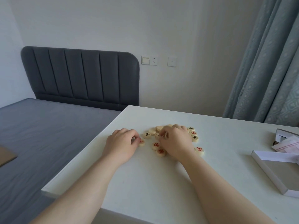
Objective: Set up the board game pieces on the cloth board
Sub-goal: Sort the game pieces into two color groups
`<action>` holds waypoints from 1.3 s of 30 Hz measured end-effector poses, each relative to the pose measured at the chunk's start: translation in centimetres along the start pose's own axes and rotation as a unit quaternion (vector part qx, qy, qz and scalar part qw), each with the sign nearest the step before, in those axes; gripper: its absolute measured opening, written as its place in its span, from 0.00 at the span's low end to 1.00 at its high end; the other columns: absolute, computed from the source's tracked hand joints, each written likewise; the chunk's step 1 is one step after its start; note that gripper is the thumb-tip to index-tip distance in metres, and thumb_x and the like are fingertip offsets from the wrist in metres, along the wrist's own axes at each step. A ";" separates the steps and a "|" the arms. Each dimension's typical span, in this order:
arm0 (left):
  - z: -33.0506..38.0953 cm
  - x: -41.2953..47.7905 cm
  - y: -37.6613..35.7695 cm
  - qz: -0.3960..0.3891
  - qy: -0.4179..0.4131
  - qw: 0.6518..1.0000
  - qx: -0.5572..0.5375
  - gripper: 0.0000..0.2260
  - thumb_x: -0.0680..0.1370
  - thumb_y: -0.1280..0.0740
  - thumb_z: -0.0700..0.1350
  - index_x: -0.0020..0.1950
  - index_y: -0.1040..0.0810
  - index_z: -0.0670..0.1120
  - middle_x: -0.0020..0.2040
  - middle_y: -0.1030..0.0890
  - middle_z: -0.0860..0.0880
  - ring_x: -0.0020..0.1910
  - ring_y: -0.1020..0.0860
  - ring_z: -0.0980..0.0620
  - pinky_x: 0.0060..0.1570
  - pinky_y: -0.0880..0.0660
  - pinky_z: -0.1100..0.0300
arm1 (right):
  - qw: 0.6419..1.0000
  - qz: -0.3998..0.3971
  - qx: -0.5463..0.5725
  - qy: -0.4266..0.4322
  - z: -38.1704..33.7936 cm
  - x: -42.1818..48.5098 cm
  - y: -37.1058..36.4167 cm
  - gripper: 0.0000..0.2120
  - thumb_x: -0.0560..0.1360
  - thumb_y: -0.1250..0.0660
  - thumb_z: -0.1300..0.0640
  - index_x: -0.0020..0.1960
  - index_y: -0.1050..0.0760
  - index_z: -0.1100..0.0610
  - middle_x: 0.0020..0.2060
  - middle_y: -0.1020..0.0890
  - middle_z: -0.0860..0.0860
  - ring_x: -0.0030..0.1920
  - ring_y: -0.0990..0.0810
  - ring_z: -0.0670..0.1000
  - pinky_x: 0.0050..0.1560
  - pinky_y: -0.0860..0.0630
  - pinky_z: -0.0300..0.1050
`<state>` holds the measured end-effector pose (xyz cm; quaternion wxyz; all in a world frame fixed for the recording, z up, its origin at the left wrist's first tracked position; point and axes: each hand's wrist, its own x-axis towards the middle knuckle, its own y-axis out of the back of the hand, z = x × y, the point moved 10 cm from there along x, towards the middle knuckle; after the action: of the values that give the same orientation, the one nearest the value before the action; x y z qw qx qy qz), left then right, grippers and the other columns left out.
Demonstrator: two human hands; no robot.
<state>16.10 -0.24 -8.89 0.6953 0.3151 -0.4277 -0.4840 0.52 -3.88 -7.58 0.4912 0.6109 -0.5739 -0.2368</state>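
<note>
A grey bed point(48, 135) and its padded headboard point(80, 75) are seen at the far left, beside the white tabletop point(145, 183).

The left hand point(123, 143) is laid palm down on the tabletop with its fingers curled. A red-marked piece point(142, 143) is pinched at its left edge between thumb and forefinger, and it lies flat just left of the heap.

The pieces point(152, 130) are gathered in a loose heap between and beneath the two hands, near the middle of the tabletop. They are round discs laid flat, so no long axis can be given. Most are turned face up with red or black characters showing, and a few at the far side show a blank face. One disc with a black character point(146, 135) lies untouched in the gap between the hands.

The right hand point(175, 141) is set over the heap, its fingers curled down, and a black-marked piece point(157, 135) is gripped at the fingertips. Much of that disc is hidden. More discs are seen just past the knuckles, and one red disc point(199, 150) lies alone by the wrist.

Well apart at the right edge, an opened box point(271, 173) is seen, and the cloth point(289, 143) is bundled there, folded, white with red lines, its length running roughly left to right. A patterned curtain point(267, 70) hangs behind.
</note>
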 end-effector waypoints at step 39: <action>2.7 3.5 -3.2 -0.053 0.002 0.984 -0.169 0.11 0.76 0.37 0.41 0.56 0.22 0.52 0.52 0.19 0.52 0.53 0.23 0.54 0.51 0.29 0.64 | 0.994 -0.053 0.071 -0.065 4.1 1.4 -0.1 0.10 0.77 0.41 0.52 0.41 0.25 0.54 0.36 0.22 0.52 0.41 0.25 0.56 0.41 0.29 0.44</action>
<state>12.94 -4.69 -9.36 0.7128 0.2166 -0.3208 -0.5849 -2.65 -6.57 -8.98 0.3947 0.6571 -0.5869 -0.2607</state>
